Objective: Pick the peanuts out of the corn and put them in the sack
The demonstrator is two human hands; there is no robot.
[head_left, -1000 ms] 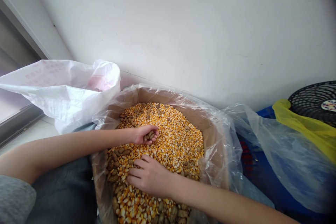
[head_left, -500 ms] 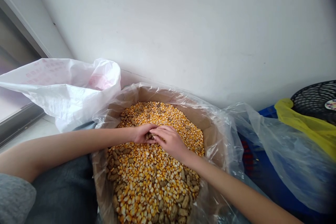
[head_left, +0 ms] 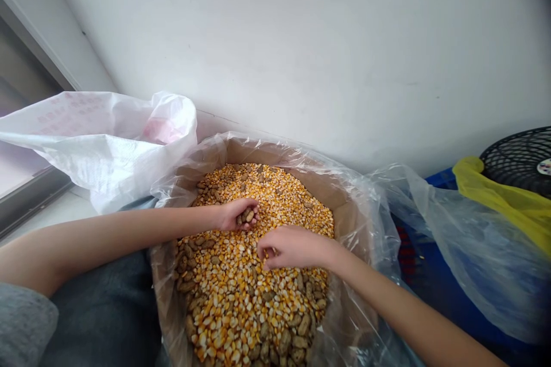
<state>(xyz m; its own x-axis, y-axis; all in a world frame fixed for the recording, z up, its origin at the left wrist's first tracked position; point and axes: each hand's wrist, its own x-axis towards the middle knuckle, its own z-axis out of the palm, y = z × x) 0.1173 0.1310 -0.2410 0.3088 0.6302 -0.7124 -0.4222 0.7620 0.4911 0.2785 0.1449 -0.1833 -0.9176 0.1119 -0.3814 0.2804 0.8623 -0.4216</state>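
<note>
My left hand (head_left: pixel 240 215) is cupped around several unshelled peanuts (head_left: pixel 246 216), which show between the thumb and curled fingers. Close by, lower and to the right, my right hand (head_left: pixel 290 248) hovers palm down with bent fingers. A gap shows between its thumb and fingers, and I see nothing held there. Both hands are over loose yellow corn kernels (head_left: pixel 232 292) that fill a cardboard box (head_left: pixel 344 215) lined with clear plastic. More peanuts (head_left: pixel 301 327) lie among the kernels, thickest at the near right and along the left side.
A white woven sack (head_left: pixel 124 163) stands open left of the box. To the right are a blue crate (head_left: pixel 447 292), clear plastic film (head_left: pixel 469 241), a yellow mesh bag (head_left: pixel 503 195) and a black fan grille (head_left: pixel 520 155). A white wall (head_left: pixel 301 57) rises behind.
My right hand has left my left hand and moved down and slightly right, above the corn. My left hand stays nearly in place, its peanuts now uncovered.
</note>
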